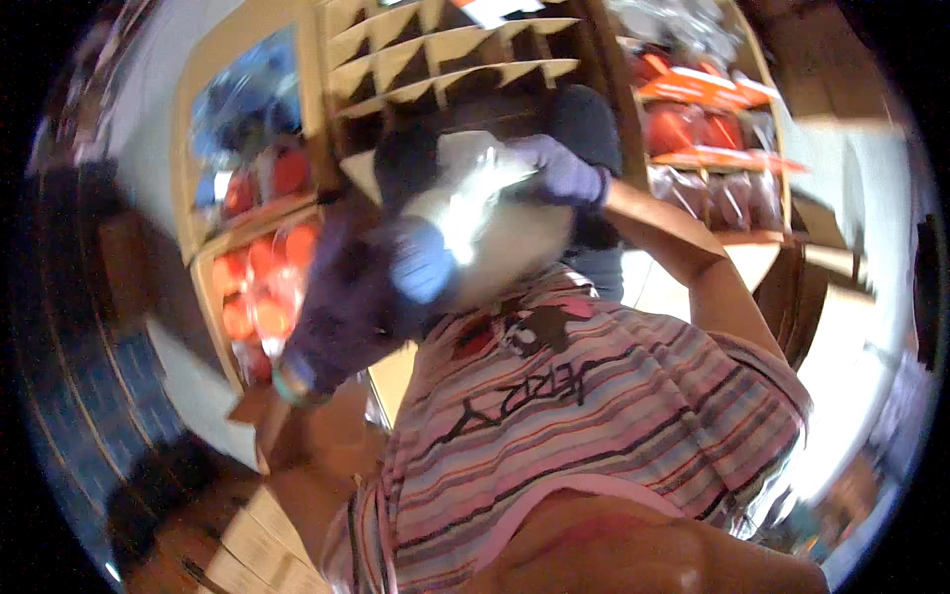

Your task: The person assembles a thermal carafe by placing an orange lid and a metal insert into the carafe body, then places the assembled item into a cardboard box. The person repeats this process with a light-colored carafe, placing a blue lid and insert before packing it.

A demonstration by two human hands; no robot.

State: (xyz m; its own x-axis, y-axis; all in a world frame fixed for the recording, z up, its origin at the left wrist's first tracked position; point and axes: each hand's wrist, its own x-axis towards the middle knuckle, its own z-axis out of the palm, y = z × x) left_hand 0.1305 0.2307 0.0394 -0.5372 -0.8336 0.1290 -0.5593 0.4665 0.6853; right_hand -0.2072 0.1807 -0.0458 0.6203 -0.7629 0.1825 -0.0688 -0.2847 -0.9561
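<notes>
Above my lap is a blue round, ribbed-looking thing [423, 261] with a shiny clear plastic bag [475, 203] reaching up and right from it. My left hand [351, 297], in a dark purple glove, closes against the blue thing's left side; motion smears its fingers. On the far side of the bag, my right hand [562, 170] in a lighter purple glove pinches the plastic, its fingertips partly lost in glare. A pale, blurred surface [520, 247] shows beneath the bag; what it is I cannot make out.
Ahead stands a carton with cardboard dividers [445, 59]. Left are boxes of blue bagged items [252, 99] and orange-red round items [262, 282]. Bagged red items [683, 129] fill boxes at the right. Another person's dark-haired head [168, 495] is close at lower left.
</notes>
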